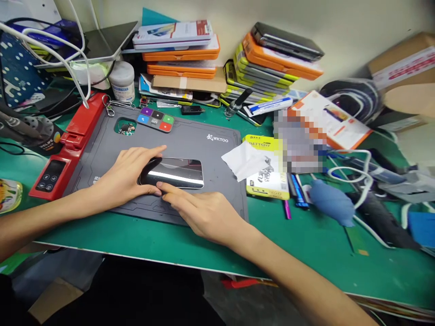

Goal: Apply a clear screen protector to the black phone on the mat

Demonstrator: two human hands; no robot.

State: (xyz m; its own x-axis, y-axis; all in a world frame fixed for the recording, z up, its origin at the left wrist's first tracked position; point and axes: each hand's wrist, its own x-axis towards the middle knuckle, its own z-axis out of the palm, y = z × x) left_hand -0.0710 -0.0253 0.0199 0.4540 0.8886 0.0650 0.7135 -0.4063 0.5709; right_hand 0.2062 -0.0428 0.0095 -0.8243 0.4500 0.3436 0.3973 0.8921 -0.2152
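Note:
A smartphone [176, 173] with a dark, glossy screen lies face up on a grey work mat [217, 156]. My left hand [127, 171] spans its left end, fingers over the far edge and thumb along the near edge. From the near side, my right hand [204, 213] reaches in with fingers curled together. Its index fingertip touches the near-left corner of the screen, close to my left thumb. Whatever may be pinched under the right fingers is hidden. A white cloth or tissue [243, 162] lies right of the phone, partly over a yellow battery box [268, 181].
A red device with a display [56, 174] stands left of the mat. Orange and yellow cases [268, 63] are stacked along the wall. A blue air blower [333, 201], pens and white cables crowd the right. A coloured button pad [155, 119] sits at the mat's back.

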